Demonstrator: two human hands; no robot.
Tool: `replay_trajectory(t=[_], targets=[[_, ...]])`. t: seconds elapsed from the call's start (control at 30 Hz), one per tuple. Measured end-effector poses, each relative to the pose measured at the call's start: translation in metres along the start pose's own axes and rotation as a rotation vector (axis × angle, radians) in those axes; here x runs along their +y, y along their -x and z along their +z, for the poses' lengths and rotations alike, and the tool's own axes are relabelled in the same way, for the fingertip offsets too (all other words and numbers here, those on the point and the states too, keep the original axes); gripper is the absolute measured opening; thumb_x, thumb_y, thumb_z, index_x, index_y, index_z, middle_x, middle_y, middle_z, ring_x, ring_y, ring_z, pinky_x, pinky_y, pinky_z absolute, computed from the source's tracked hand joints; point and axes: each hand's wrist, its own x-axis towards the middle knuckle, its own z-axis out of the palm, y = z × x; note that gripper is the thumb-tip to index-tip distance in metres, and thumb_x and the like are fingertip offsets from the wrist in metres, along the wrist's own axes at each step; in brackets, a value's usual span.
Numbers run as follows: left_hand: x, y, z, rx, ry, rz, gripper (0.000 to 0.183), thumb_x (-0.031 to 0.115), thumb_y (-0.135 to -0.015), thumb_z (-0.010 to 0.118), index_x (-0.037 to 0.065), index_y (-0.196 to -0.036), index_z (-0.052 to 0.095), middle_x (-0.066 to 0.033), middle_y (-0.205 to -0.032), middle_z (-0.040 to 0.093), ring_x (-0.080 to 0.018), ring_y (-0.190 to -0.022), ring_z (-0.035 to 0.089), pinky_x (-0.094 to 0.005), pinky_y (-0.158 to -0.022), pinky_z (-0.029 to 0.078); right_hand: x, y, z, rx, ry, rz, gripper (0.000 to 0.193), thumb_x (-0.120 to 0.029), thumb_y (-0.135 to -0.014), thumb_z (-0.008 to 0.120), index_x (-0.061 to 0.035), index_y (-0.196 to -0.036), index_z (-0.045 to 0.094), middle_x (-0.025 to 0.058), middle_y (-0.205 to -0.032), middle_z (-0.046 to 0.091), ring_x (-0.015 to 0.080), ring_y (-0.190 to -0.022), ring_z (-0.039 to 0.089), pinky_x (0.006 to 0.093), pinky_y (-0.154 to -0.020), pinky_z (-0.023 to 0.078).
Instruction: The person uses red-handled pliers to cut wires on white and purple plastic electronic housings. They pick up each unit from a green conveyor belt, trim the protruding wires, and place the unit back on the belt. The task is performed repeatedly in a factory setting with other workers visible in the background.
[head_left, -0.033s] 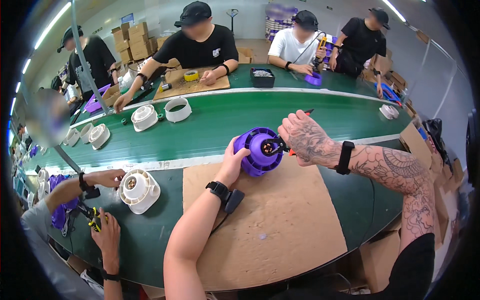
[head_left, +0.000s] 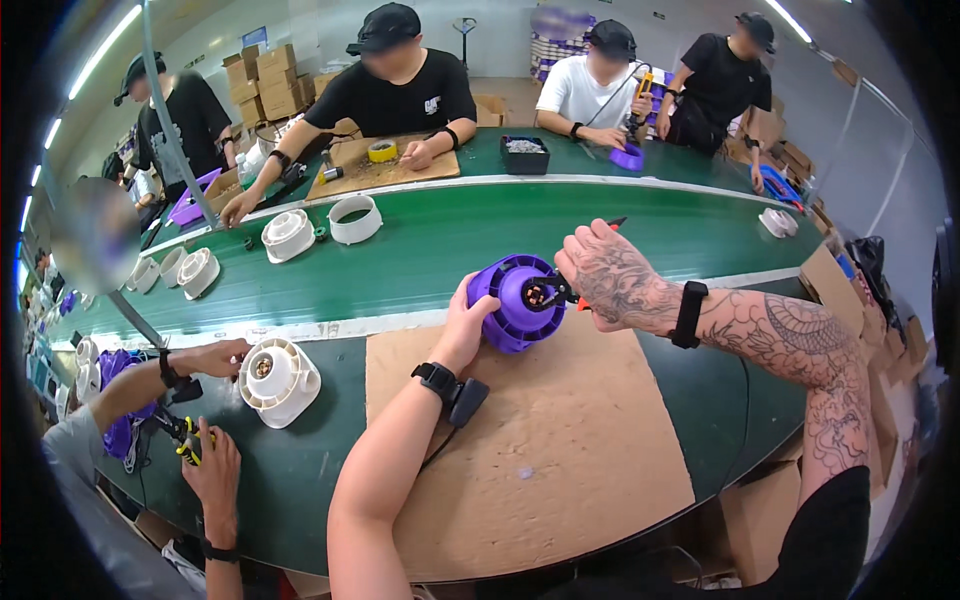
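My left hand (head_left: 466, 325) is wrapped around the side of a purple round plastic housing (head_left: 521, 305), holding it tilted above a brown cardboard sheet (head_left: 560, 440). Copper-coloured contacts (head_left: 538, 295) show in the housing's hub. In my right hand (head_left: 610, 275) is a pair of pliers (head_left: 556, 292) with dark jaws and orange-red on the handles. Its jaws reach the hub beside the contacts; whether they grip anything is too small to tell. The right hand's fingers are closed, and most of the handles are hidden under them.
At my left, a co-worker's hands touch a white housing (head_left: 280, 383) and hold yellow-black pliers (head_left: 190, 438). Beyond the cardboard runs a green conveyor belt (head_left: 450, 250) carrying white housings (head_left: 288, 236) and a white ring (head_left: 355, 220). Other people sit and stand across it, near a black parts box (head_left: 525, 160).
Across the belt, one person's outstretched hand has shifted slightly to the left. My hands, the housing and the pliers show no visible movement.
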Motion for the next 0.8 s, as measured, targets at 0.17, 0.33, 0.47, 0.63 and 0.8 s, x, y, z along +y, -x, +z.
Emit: replay_trajectory(t=[0.17, 0.33, 0.47, 0.63, 0.8], targets=[[-0.001, 0.001, -0.003, 0.022, -0.033, 0.022, 0.056, 0.007, -0.086, 0.067, -0.003, -0.139, 0.054, -0.0111, -0.125, 0.067, -0.0191, -0.114, 0.063, -0.0324, -0.105, 0.049, -0.002, -0.006, -0.001, 0.000, -0.033, -0.020, 0.047, -0.022, -0.057, 0.081, -0.0060, -0.097, 0.061, 0.0074, -0.094, 0.057, 0.0240, -0.095, 0.056, 0.0363, -0.089, 0.042], [-0.003, -0.001, -0.005, 0.046, -0.104, 0.067, 0.056, 0.008, -0.085, 0.066, -0.003, -0.139, 0.055, -0.0116, -0.127, 0.067, -0.0199, -0.116, 0.063, -0.0336, -0.106, 0.048, -0.005, -0.009, -0.001, -0.039, 0.093, -0.044, 0.056, -0.040, -0.059, 0.087, -0.0080, -0.100, 0.064, 0.0050, -0.092, 0.061, 0.0208, -0.092, 0.060, 0.0355, -0.087, 0.041], [0.001, 0.000, -0.007, 0.052, -0.147, 0.126, 0.055, 0.013, -0.087, 0.072, -0.003, -0.137, 0.056, -0.0115, -0.126, 0.067, -0.0193, -0.115, 0.064, -0.0335, -0.105, 0.050, -0.009, -0.012, -0.002, -0.026, 0.097, -0.037, 0.057, -0.043, -0.063, 0.088, -0.0064, -0.099, 0.064, 0.0045, -0.087, 0.063, 0.0203, -0.087, 0.062, 0.0361, -0.084, 0.041], [0.015, 0.011, 0.034, 0.251, -0.209, 0.136, 0.053, 0.027, -0.090, 0.082, -0.003, -0.128, 0.062, -0.0099, -0.115, 0.072, -0.0183, -0.105, 0.068, -0.0331, -0.097, 0.054, -0.010, -0.007, -0.009, -0.164, 0.060, -0.034, 0.054, -0.042, -0.066, 0.084, -0.0054, -0.101, 0.065, 0.0052, -0.084, 0.067, 0.0217, -0.079, 0.065, 0.0353, -0.083, 0.043], [0.023, 0.011, 0.033, 0.436, -0.528, 0.449, 0.049, 0.028, -0.086, 0.084, -0.004, -0.119, 0.067, -0.0141, -0.103, 0.075, -0.0241, -0.093, 0.072, -0.0371, -0.089, 0.057, 0.001, -0.015, 0.009, -0.269, -0.648, 0.131, 0.045, -0.033, -0.061, 0.081, -0.0008, -0.088, 0.063, 0.0093, -0.080, 0.065, 0.0269, -0.074, 0.065, 0.0415, -0.068, 0.045]])
